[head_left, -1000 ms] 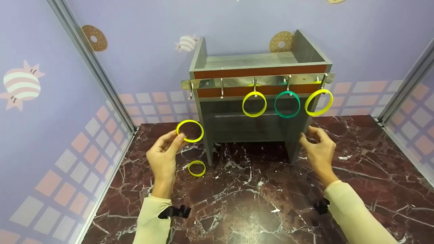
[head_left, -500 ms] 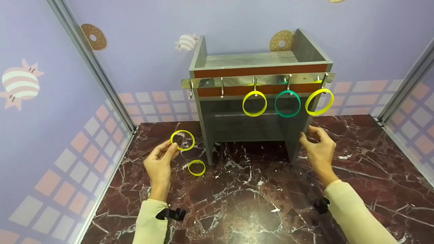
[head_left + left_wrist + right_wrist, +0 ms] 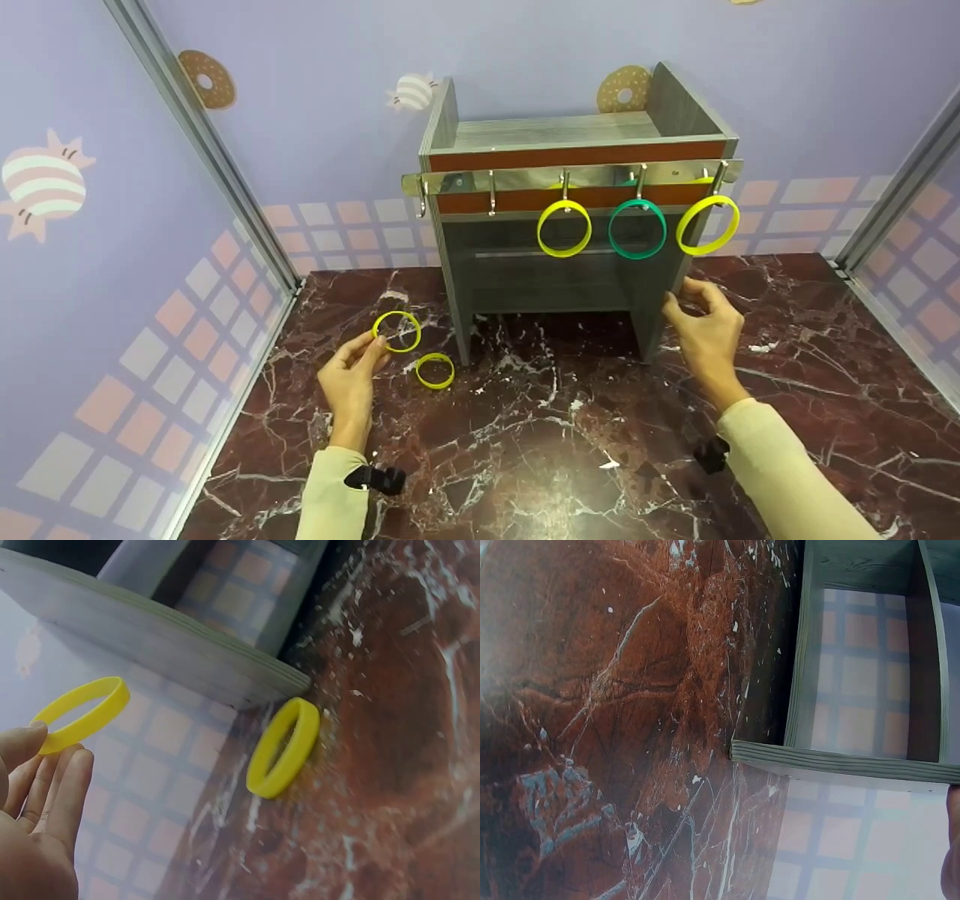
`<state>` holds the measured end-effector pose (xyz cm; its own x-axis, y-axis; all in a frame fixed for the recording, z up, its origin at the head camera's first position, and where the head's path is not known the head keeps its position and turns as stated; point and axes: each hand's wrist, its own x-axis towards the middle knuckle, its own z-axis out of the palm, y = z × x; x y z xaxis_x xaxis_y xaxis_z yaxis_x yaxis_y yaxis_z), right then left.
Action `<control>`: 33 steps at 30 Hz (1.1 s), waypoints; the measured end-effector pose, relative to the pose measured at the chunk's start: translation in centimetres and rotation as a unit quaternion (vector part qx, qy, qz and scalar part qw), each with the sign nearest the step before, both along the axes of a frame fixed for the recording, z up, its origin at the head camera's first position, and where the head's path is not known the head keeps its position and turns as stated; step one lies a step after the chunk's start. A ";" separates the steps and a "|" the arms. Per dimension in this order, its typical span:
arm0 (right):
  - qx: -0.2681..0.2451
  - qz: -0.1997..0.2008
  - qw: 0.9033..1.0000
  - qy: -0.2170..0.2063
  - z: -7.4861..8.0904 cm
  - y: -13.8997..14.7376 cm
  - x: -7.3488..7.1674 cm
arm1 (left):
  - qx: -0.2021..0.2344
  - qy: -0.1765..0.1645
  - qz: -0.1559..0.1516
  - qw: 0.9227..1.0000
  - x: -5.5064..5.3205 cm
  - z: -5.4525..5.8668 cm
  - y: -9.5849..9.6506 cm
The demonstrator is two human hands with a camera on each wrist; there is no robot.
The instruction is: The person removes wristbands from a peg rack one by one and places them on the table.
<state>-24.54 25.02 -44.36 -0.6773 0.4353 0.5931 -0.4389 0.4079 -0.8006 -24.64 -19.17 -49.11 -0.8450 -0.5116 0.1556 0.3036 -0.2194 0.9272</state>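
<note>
Left grip [image 3: 349, 384] pinching yellow wristband [image 3: 94, 720]; second yellow wristband [image 3: 295, 755] lying on desk [image 3: 525, 450], below and just right; right grip [image 3: 709, 337], farther off, touching grey rack [image 3: 551, 285], closure unclear.

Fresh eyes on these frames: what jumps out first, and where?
Probably the bright rings on the metal hook rail across the front of the grey shelf: a green ring between two yellow rings. Next, left of the shelf, the yellow ring pinched by the left hand, with another yellow ring lying near it on the dark red marbled table.
</note>
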 end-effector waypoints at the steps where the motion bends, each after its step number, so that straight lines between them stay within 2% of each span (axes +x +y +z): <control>1: 0.000 0.000 1.000 0.000 0.0 0.0 0.0 | -0.002 -0.004 0.002 1.000 0.0 -0.3 -0.1; 7: 0.000 0.003 1.000 0.003 -0.1 0.0 -0.1 | -0.016 -0.036 0.016 0.999 0.1 -2.1 -1.0; 13: -0.002 0.001 1.000 0.005 -0.2 0.0 -0.1 | -0.027 -0.067 0.013 0.997 0.2 -3.3 -1.5; 25: 0.001 -0.003 1.000 0.006 -0.3 0.1 -0.1 | -0.059 -0.120 0.009 0.991 0.1 -4.4 -1.8; 33: -0.005 0.002 1.000 0.006 -0.3 0.1 -0.2 | -0.070 -0.131 0.013 0.989 0.0 -5.3 -1.9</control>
